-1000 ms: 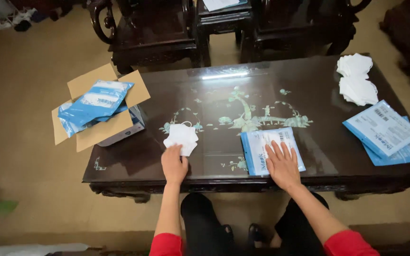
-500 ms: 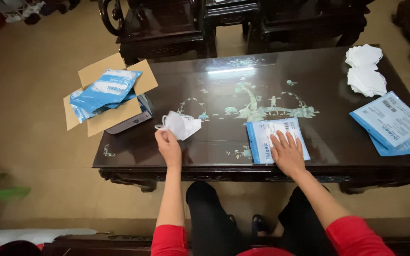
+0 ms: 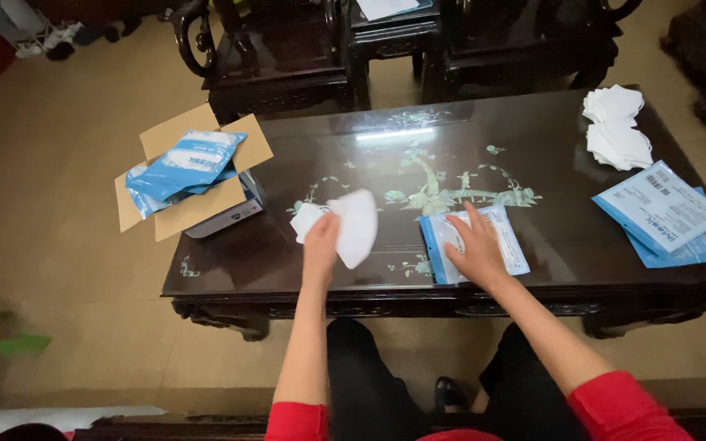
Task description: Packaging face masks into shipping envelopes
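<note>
Our left hand point(image 3: 321, 238) now lifts the folded white mask point(image 3: 355, 226) it grips off the dark inlaid table point(image 3: 549, 122), toward the blue-and-white flat pouch point(image 3: 474, 242) our right hand point(image 3: 473, 245) pins open-palmed.

The room is evenly, softly lit from overhead, neither bright nor dim. A white streak of glare lies on the glossy dark bench point(image 3: 533, 131), near its far edge. Shadows are faint and short. The left hand point(image 3: 320, 241) looks slightly smeared. Lines bend outward toward the frame's edges; the corners are softer.
</note>
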